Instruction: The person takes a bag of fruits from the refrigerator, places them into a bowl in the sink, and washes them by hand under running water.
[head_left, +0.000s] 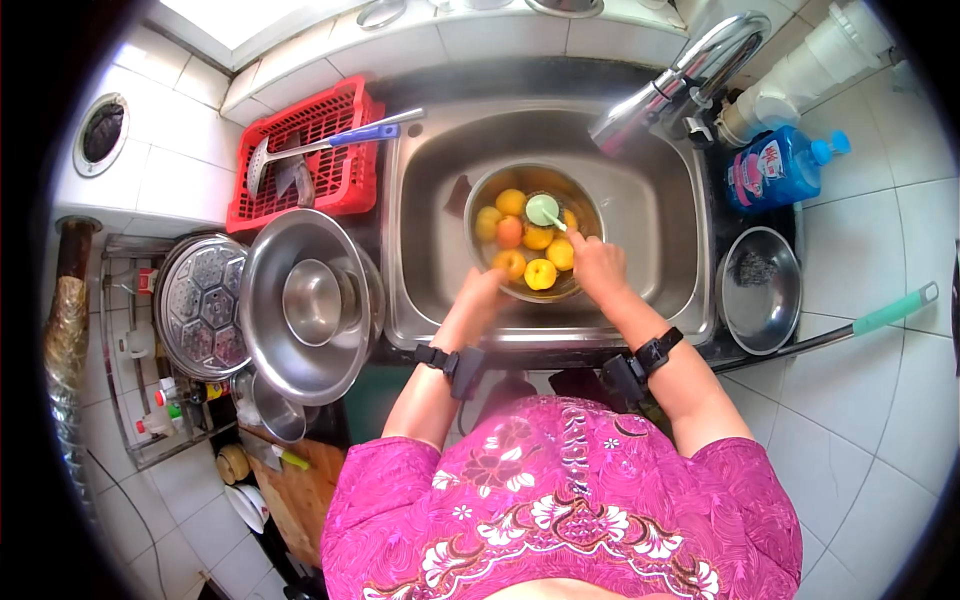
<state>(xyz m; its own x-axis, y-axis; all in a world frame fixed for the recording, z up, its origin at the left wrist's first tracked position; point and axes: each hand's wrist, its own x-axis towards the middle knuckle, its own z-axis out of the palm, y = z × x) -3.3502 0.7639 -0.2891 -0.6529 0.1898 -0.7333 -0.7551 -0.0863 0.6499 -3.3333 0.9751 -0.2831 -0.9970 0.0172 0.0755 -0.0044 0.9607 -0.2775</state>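
A round metal bowl (588, 193) sits in the stainless steel sink (637, 247), with several yellow-orange fruits (540, 274) in it that look like peaches or apricots. They appear to lie in water. In my right hand (600, 268) is the handle of a pale green round-headed scrubber (541, 210). Its head is among the fruits, and what lies beneath it is mostly hidden. My left hand (484, 291) is blurred at the bowl's near left rim, beside an orange fruit (509, 264). Whether it grips the rim or that fruit is unclear.
A chrome faucet (637, 112) overhangs the sink's back right. Right of the sink are a blue soap bottle (772, 169) and a metal bowl (759, 292). At left stand a red basket (360, 169) holding a skimmer (322, 145) and a large metal basin (274, 330).
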